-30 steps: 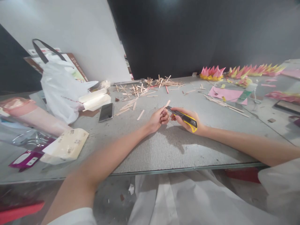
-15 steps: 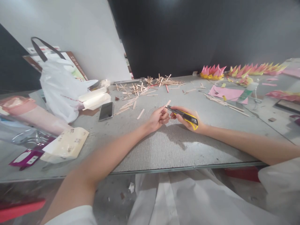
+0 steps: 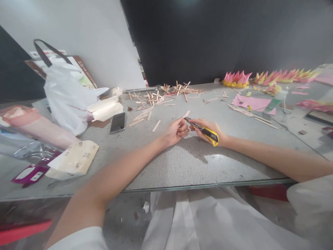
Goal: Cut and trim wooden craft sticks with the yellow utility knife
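Note:
My left hand (image 3: 177, 131) is closed, pinching a short wooden craft stick (image 3: 186, 114) whose pale end sticks up past the fingertips. A yellow and black utility knife (image 3: 205, 131) lies in the grip of my right hand (image 3: 211, 130). Its front end points left and meets the stick at my left fingertips; the blade itself is too small to make out. Both hands are close together above the grey table (image 3: 166, 170). Just left of them, a single loose stick (image 3: 156, 126) lies flat.
Beyond my hands is a pile of craft sticks (image 3: 156, 99). A phone (image 3: 118, 123), a white plastic bag (image 3: 63, 93) and a tissue pack (image 3: 75, 159) lie to the left. To the right are pink paper (image 3: 253, 103), more sticks (image 3: 249, 114) and folded paper flowers (image 3: 236, 79).
The utility knife has turned slightly in my right hand, its rear end shifting a little left. My left hand keeps the stick in nearly the same spot.

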A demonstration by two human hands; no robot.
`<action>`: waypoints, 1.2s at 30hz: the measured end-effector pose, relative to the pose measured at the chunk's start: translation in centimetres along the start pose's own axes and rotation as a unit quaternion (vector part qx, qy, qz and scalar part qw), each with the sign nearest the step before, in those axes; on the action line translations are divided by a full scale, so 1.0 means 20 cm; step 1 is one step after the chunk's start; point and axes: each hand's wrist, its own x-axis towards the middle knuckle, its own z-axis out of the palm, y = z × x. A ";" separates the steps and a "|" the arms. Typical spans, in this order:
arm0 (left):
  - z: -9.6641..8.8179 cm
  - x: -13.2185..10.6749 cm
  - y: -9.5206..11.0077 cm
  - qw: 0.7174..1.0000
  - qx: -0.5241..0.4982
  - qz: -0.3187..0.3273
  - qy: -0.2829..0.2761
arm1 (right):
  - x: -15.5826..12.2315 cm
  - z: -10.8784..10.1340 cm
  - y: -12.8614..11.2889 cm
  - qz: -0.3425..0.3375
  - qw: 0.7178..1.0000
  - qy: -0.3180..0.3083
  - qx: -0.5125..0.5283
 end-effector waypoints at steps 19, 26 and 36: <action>0.02 -0.01 0.00 1.000 -0.022 0.014 0.014 | 0.03 -0.03 -0.01 0.070 0.994 -0.009 0.079; 0.04 -0.01 -0.02 0.998 -0.016 0.045 0.032 | 0.05 -0.01 -0.08 0.164 0.960 0.057 0.221; 0.07 -0.02 -0.02 0.998 -0.005 0.053 0.035 | 0.05 -0.01 -0.09 0.186 0.952 0.072 0.231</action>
